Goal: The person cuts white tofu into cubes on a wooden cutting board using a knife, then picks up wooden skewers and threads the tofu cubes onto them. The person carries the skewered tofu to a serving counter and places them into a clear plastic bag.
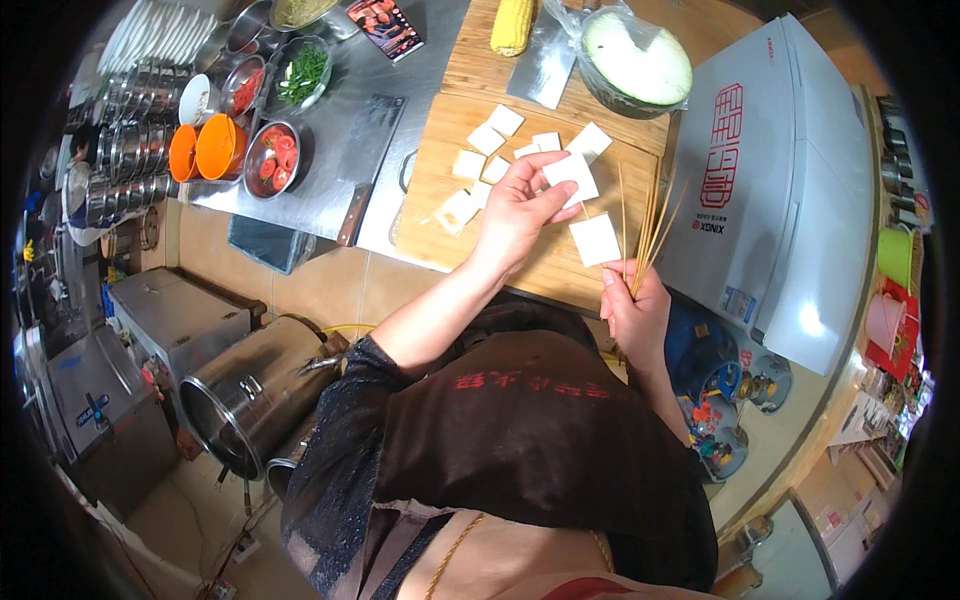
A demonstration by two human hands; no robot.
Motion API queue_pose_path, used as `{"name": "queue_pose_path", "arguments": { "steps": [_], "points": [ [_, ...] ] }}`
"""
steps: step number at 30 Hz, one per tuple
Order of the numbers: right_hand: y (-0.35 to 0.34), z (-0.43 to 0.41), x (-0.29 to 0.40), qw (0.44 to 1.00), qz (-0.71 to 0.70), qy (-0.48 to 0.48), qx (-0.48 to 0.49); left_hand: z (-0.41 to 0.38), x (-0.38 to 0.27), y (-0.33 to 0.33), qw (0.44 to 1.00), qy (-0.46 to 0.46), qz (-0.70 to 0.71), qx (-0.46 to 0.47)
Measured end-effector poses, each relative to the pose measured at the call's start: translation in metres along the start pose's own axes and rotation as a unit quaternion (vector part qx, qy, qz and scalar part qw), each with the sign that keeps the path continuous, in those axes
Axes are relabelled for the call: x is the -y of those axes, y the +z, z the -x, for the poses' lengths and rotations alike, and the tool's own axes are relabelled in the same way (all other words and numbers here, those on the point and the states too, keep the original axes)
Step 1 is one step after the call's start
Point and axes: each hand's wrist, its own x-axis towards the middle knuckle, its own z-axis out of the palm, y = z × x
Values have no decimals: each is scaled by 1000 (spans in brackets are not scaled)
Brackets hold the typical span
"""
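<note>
My left hand (517,206) pinches a white square slice (576,177), which looks like tofu, between thumb and fingers above the wooden cutting board (427,172). My right hand (637,304) grips a fanned bundle of thin bamboo skewers (646,232) near the board's front edge. Just above the right fingers is a second white square slice (596,240). A short bit of stick shows between these two slices; how far it enters the upper one is hidden. Several more white slices (486,140) lie loose on the board behind my left hand.
Behind them are a corn cob (513,26), a wide metal blade (544,67) and a cut winter melon (637,64) in plastic wrap. A cleaver (367,150) lies left, beside bowls of tomato (274,159) and chopped greens (302,73). A white freezer (750,165) borders the right side.
</note>
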Motion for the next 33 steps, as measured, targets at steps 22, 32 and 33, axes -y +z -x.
{"name": "queue_pose_path", "arguments": {
  "steps": [22, 32, 33],
  "points": [
    [-8, -9, -16, 999, 29, 5, 25, -11, 8, -25, 991, -129, 32, -1],
    [-13, -10, -32, 991, 133, -7, 6, -10, 42, -37, 983, -180, 37, -11],
    [-13, -11, -33, 990, 138, -8, 3, -11, 43, -37, 982, -183, 41, -5]
  ]
}}
